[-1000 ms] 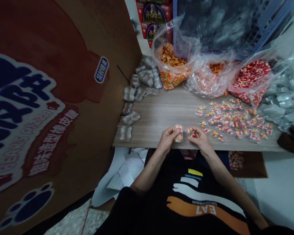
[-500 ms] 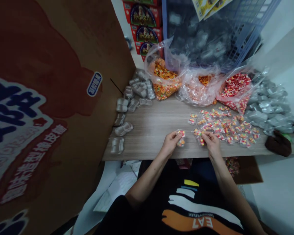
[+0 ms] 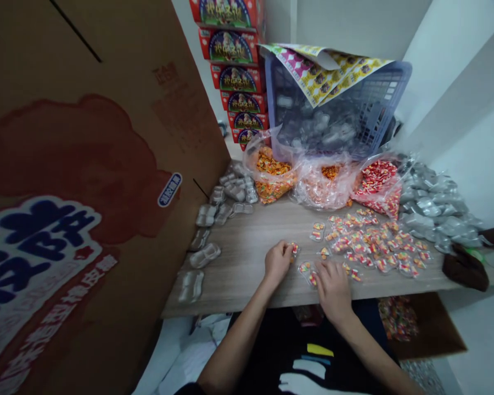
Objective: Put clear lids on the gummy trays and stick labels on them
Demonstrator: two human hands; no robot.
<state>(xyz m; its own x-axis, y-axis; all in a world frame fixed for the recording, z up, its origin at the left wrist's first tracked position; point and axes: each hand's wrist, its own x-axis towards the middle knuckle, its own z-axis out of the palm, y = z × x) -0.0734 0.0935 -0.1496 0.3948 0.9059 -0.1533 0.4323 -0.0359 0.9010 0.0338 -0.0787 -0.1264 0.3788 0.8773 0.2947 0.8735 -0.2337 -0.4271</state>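
Fingers (image 3: 285,255) resting on table (image 3: 239,258), just left of packet pile (image 3: 370,244): my left hand (image 3: 277,262) is gripping candy packet (image 3: 294,249) tight; my right hand (image 3: 332,282) is lying flat, unclenched, fingertips touching second packet (image 3: 307,271) on tabletop.

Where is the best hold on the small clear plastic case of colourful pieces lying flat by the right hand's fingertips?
Probably a pinch across its narrow width from above: the small clear plastic case lies flat on the wooden table, bare tabletop on its left, the right hand close on its right.
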